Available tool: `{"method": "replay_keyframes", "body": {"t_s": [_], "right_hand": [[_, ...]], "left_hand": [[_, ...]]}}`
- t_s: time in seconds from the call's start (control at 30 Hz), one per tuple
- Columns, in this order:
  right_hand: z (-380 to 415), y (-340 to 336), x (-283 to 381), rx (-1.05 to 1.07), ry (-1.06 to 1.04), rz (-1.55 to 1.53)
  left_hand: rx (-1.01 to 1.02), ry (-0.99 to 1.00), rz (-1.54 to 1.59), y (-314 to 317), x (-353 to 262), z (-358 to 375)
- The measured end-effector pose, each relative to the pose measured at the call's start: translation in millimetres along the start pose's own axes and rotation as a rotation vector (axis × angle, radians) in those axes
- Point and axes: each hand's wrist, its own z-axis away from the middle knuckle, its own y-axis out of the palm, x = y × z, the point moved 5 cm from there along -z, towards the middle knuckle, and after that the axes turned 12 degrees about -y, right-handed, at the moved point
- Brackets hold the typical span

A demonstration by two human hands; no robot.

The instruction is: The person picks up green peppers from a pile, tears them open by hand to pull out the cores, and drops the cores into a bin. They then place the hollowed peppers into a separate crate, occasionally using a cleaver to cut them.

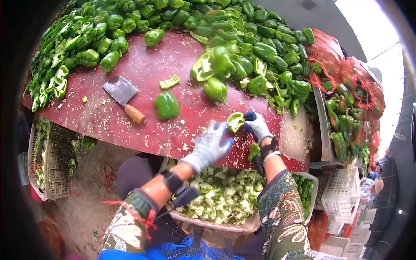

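Observation:
My left hand (208, 145), in a grey-white glove, is over the red table with its fingers apart and holds nothing. Close to its fingertips is a cut green pepper piece (235, 121), its pale inside showing. My right hand (257, 126), also gloved, has its fingers closed at the right edge of that piece. Left of the hands lie a large pepper piece (167, 105), a narrow cut strip (169, 82) and a cleaver (120, 90) with a wooden handle. Whole pepper (215, 90) sits above my hands.
Green peppers (130, 22) are heaped along the far side of the red table (143, 65). Below the near edge stands a tub of pepper cores (227, 195). A crate (54, 160) is at left; mesh sacks (325, 47) and white crates (342, 195) are at right. A person (369, 188) is farther off.

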Motion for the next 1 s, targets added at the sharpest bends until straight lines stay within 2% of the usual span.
{"method": "replay_keyframes", "body": {"t_s": [0.03,0.1,0.17,0.2,0.23,0.3,0.33,0.37,0.43,0.5,0.53,0.57,0.6,0.63,0.67,0.7,0.77,0.8,0.83,0.9,0.97,1.0], "right_hand": [[6,4,-3,-0.009,-0.07,0.061],[21,22,2,-0.141,-0.071,0.154],[31,38,14,-0.281,-0.142,0.3],[32,44,24,-0.213,-0.191,0.296],[26,50,15,-0.161,-0.132,0.163],[40,59,33,-0.258,-0.087,-0.158],[49,61,43,-0.241,-0.068,-0.247],[61,61,53,-0.248,-0.147,-0.419],[116,52,112,-0.333,0.01,-0.726],[149,45,104,-0.465,-0.054,-0.836],[166,48,103,-0.425,-0.089,-0.908],[179,56,100,-0.319,-0.094,-1.144],[198,57,97,-0.455,-0.163,-1.083],[211,62,91,-0.503,-0.172,-1.128],[224,67,85,-0.55,-0.183,-1.173],[237,72,79,-0.597,-0.197,-1.216],[248,76,75,-0.643,-0.1,-1.679],[255,74,77,-0.643,-0.067,-1.728],[266,63,85,-0.758,-0.153,-1.206],[269,62,75,-0.738,-0.126,-1.374],[273,51,73,-0.685,-0.156,-1.042],[277,51,73,-0.665,-0.132,-1.017]], "left_hand": [[-0.091,0.013,0.039,17,17,-10],[-0.014,-0.101,0.077,20,27,-23],[0.063,-0.094,0.075,24,25,-38],[0.105,-0.089,0.075,30,22,-43],[0.08,-0.096,0.063,32,22,-44],[0.034,-0.11,0.042,38,22,-48],[-0.052,-0.047,0.204,51,35,-58],[-0.038,-0.026,0.251,51,37,-58],[0.196,-0.034,0.592,46,29,-50],[0.45,-0.024,1.001,32,-6,-14],[0.566,-0.044,1.032,30,-19,3],[0.591,0.056,0.889,34,-29,17],[0.621,0.118,0.816,41,-34,30],[0.65,0.176,0.743,48,-38,44],[0.591,0.264,0.379,45,-46,54],[0.449,0.391,0.135,42,-56,69],[0.255,0.487,-0.271,42,-66,89],[0.269,0.457,-0.371,41,-73,91],[0.297,0.46,-0.353,46,-72,95],[0.371,0.444,-0.197,55,-68,96],[0.534,0.369,-0.014,68,-55,93],[0.538,0.37,0.066,72,-54,93]]}}
